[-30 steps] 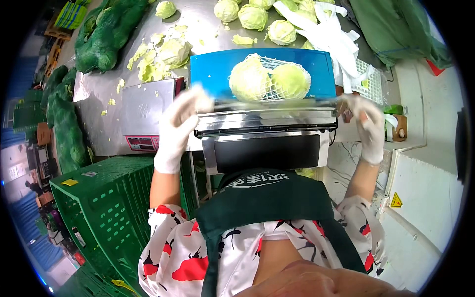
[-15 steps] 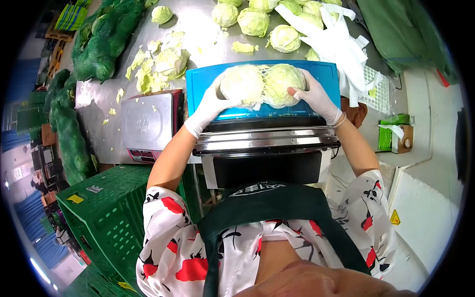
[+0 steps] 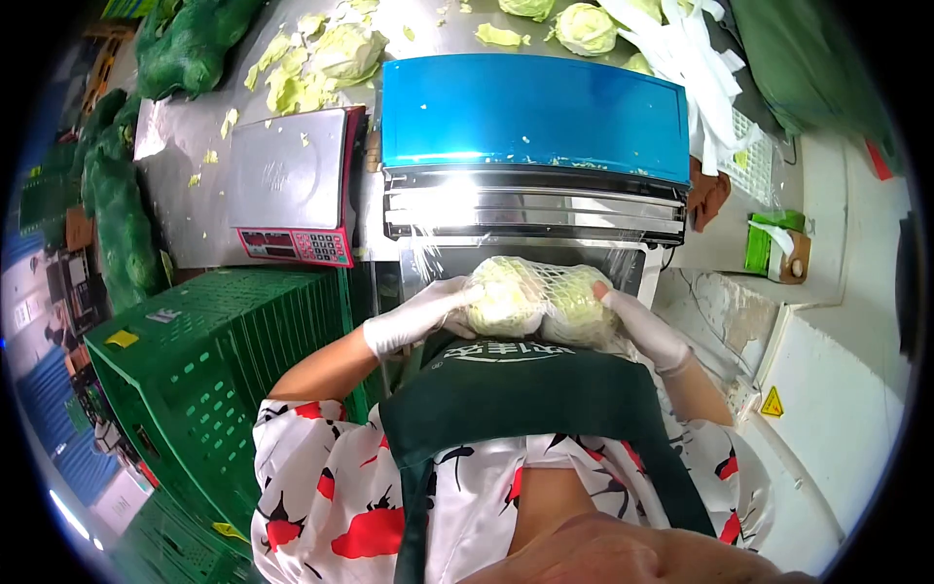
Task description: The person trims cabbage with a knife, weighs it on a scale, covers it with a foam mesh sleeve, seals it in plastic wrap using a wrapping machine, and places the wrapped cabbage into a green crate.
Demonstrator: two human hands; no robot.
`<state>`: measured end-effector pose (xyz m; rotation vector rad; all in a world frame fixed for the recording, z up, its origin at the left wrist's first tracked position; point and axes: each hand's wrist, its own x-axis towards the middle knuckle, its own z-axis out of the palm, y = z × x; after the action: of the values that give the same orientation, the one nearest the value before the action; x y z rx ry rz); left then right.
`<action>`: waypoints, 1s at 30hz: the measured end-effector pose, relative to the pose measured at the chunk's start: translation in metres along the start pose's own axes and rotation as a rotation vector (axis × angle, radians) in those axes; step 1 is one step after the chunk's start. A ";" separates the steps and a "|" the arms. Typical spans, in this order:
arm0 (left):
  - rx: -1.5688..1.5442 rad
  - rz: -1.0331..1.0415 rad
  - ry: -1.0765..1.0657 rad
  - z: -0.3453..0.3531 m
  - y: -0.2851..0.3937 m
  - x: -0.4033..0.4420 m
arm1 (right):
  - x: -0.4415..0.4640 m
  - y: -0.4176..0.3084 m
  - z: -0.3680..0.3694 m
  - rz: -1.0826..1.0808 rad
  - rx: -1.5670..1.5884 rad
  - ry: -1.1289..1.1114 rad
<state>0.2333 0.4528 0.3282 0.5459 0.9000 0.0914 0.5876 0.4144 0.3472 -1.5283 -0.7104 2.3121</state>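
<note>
Two pale green cabbages (image 3: 508, 300) sit side by side under clear film with a net-like pattern, close against the apron. My left hand (image 3: 440, 310), in a white glove, grips the left side of the wrapped pair. On the opposite side my gloved right hand (image 3: 634, 316) clasps it, thumb near the top. Just beyond the cabbages stands a wrapping machine with a blue top (image 3: 533, 112) and metal rollers (image 3: 535, 209). Strands of stretched film show near the front of the rollers. The undersides of the cabbages are hidden.
A scale (image 3: 287, 175) with a red keypad stands left of the machine. Loose leaves and a cabbage (image 3: 345, 54) lie behind it. Green crates (image 3: 214, 389) are at the left, green net sacks (image 3: 126, 234) beyond. White bags (image 3: 681, 68) lie at the right.
Both hands have brought the wrapped cabbages from the blue top over the rollers toward my body. The view has tilted lower, so the table things sit higher in frame.
</note>
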 end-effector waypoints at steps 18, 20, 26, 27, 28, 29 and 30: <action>0.708 0.721 0.748 -0.003 -0.073 0.001 | 0.015 0.089 -0.012 -0.461 -0.437 0.703; 0.574 0.535 0.817 0.003 -0.048 -0.011 | 0.007 0.060 -0.011 -0.355 -0.220 0.680; 0.280 0.296 0.508 -0.032 -0.127 0.008 | 0.024 0.142 -0.053 -0.476 -1.608 0.405; 0.333 0.151 0.483 -0.024 -0.129 0.011 | 0.027 0.146 -0.037 -0.306 -1.367 0.436; 0.387 0.006 0.453 -0.012 -0.131 0.017 | 0.037 0.153 -0.021 -0.188 -1.018 0.465; 0.296 0.135 0.365 -0.014 -0.151 0.038 | 0.050 0.162 -0.004 -0.106 -0.646 0.485; 0.204 0.267 0.278 -0.017 -0.176 0.063 | 0.060 0.168 0.009 -0.079 -0.492 0.487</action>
<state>0.2335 0.3271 0.1887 0.8565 1.1097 0.3261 0.5616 0.3000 0.2125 -2.1130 -1.2198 1.6654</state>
